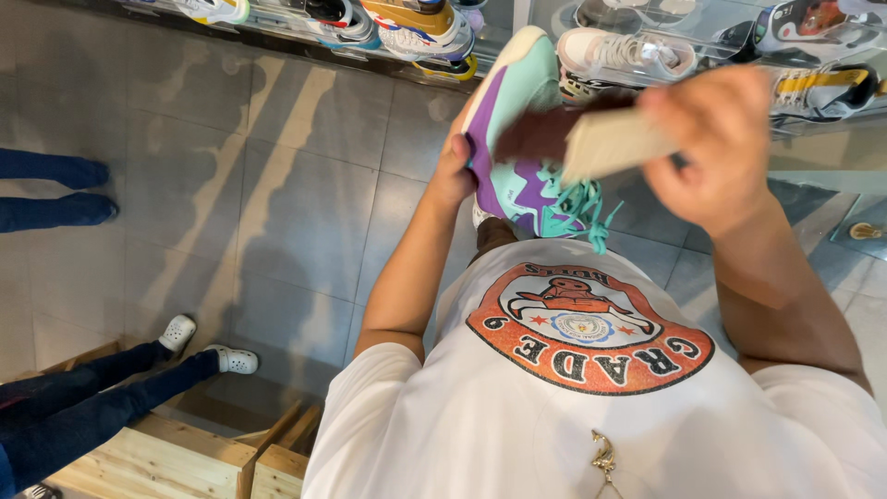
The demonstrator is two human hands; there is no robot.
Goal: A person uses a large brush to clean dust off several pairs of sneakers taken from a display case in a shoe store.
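Both hands are busy near the top middle. Left hand (453,176) grips a teal and purple shoe (517,139), laces hanging loose. Right hand (721,148) pinches a tan insole (614,143), touching the shoe's opening, not inside yet.

No package, sign or screen shows anywhere; the nearest thing to a label is the round orange, black and white printed emblem (589,326) on the white shirt (480,434), low and right of the frame's centre.
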